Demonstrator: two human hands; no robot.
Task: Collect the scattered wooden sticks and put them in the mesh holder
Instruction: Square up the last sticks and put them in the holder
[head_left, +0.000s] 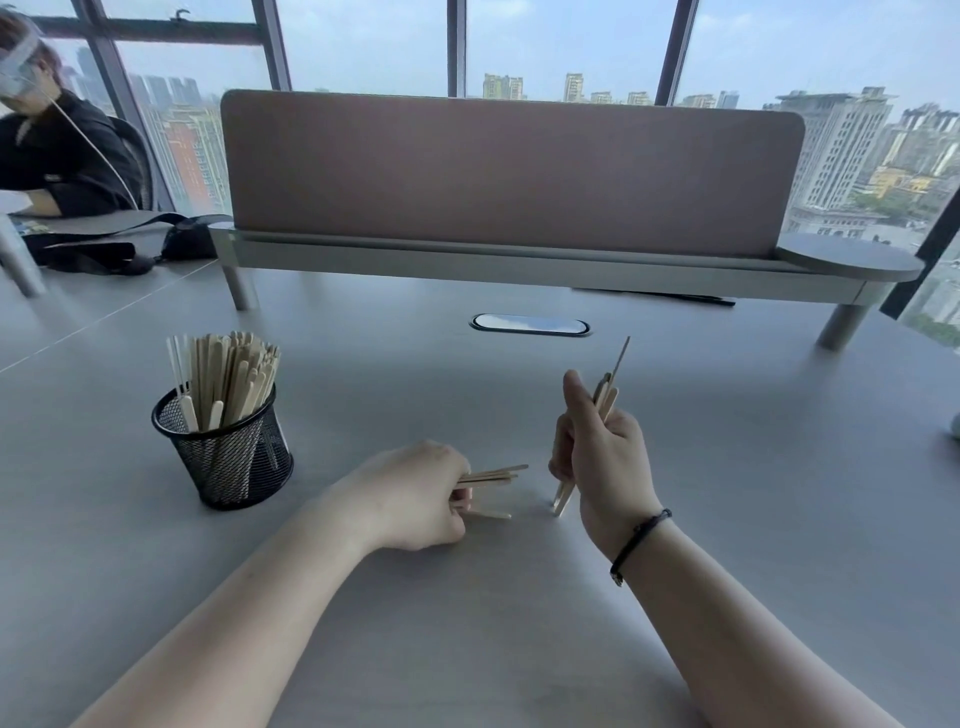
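Nearest the person, both forearms reach out over the grey table (467, 649), well in from its near edge. The left hand (415, 493) is curled around a small bundle of wooden sticks (491, 475) that lies nearly flat, its long axis running left to right with the free ends toward the right hand; one more stick (491, 514) lies on the table just under those fingers. The right hand (597, 447), a dark bracelet (639, 540) on its wrist, clasps a second bundle (610, 389) held almost upright, lower tips touching or nearly touching the table.

Farther out and to the left stands the black mesh holder (228, 457), already packed with upright sticks. It lies left of both hands, and the left hand is plainly the nearer one. That bundle would likely need turning from flat to upright before it drops into the open top.

Beyond, toward the table's far edge, a raised shelf with a pinkish divider panel (509, 171) spans the width.
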